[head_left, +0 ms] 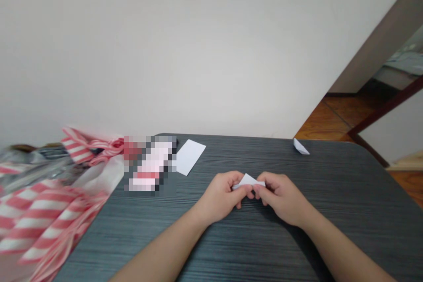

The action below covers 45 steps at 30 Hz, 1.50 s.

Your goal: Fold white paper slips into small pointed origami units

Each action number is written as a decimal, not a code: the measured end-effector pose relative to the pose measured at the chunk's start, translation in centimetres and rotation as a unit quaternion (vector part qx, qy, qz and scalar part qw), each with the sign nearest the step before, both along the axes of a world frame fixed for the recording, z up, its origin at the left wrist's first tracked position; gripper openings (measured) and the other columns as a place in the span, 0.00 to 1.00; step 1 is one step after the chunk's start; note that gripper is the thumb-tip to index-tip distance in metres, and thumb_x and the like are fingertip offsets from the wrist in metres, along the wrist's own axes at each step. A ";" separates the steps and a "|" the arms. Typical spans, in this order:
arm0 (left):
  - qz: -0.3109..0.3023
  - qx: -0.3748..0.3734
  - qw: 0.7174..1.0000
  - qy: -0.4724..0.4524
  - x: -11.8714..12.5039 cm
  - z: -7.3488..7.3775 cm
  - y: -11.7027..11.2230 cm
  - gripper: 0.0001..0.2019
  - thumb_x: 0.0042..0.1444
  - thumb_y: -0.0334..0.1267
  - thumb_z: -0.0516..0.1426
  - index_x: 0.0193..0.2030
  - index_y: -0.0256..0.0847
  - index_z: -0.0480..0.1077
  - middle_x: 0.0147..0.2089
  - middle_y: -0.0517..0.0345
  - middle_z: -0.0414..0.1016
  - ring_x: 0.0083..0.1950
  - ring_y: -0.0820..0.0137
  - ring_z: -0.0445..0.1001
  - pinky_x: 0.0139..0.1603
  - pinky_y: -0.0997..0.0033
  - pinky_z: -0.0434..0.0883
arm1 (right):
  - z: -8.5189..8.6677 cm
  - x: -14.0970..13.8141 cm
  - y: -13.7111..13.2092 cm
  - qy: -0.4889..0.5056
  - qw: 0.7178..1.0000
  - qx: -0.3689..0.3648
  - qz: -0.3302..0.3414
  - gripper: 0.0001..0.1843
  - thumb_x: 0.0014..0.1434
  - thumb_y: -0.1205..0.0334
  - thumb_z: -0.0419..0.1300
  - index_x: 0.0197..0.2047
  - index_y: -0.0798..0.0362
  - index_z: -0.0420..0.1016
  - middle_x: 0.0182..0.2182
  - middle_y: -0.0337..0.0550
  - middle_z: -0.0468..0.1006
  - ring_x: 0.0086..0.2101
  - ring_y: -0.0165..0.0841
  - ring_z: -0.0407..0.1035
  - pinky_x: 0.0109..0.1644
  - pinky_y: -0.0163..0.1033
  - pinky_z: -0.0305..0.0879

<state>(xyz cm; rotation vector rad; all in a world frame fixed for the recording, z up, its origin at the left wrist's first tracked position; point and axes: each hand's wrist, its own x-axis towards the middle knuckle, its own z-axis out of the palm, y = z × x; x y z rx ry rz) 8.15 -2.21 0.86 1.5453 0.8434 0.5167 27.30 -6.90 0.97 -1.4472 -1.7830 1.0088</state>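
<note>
My left hand [220,194] and right hand [284,194] pinch the folded paper [247,180] over the desk [148,233], in from its far edge; I should press evenly from both sides.

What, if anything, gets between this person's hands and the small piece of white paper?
Nothing visible does: the left hand and the right hand both pinch the folded white paper directly. The flat white sheet lies apart on the dark table, beyond the left hand, not between them.
</note>
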 end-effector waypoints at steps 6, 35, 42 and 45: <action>0.005 0.003 1.000 0.022 -0.1 0.1 -0.1 0.16 0.62 0.44 0.54 0.30 0.36 0.75 0.20 0.61 0.71 0.20 0.76 0.64 0.23 0.78 0.60 | -0.1 0.3 -0.1 0.011 0.999 -0.015 -0.027 0.11 0.63 0.63 0.56 0.28 0.53 0.71 0.18 0.34 0.71 0.21 0.28 0.63 0.27 0.32 0.57; 0.045 -0.019 0.999 -0.014 0.0 -0.1 -0.3 0.16 0.62 0.47 0.55 0.31 0.36 0.70 0.28 0.55 0.79 0.19 0.78 0.65 0.21 0.78 0.60 | -0.4 0.4 0.1 0.055 0.996 -0.051 -0.050 0.11 0.62 0.62 0.57 0.28 0.53 0.71 0.17 0.34 0.72 0.20 0.28 0.65 0.27 0.32 0.59; 0.035 -0.023 0.998 -0.036 -0.1 -0.1 -0.2 0.15 0.62 0.47 0.55 0.33 0.36 0.71 0.29 0.55 0.78 0.20 0.77 0.66 0.23 0.78 0.62 | -0.5 0.5 0.1 0.067 0.995 -0.054 -0.059 0.11 0.62 0.62 0.57 0.27 0.53 0.70 0.18 0.34 0.72 0.20 0.28 0.65 0.27 0.32 0.59; 0.042 -0.027 0.998 -0.035 -0.1 -0.3 -0.1 0.16 0.62 0.47 0.54 0.32 0.36 0.70 0.29 0.55 0.78 0.20 0.77 0.66 0.22 0.78 0.61 | -0.5 0.5 0.1 0.066 0.994 -0.054 -0.065 0.12 0.62 0.61 0.57 0.27 0.52 0.70 0.17 0.34 0.72 0.19 0.28 0.64 0.26 0.32 0.59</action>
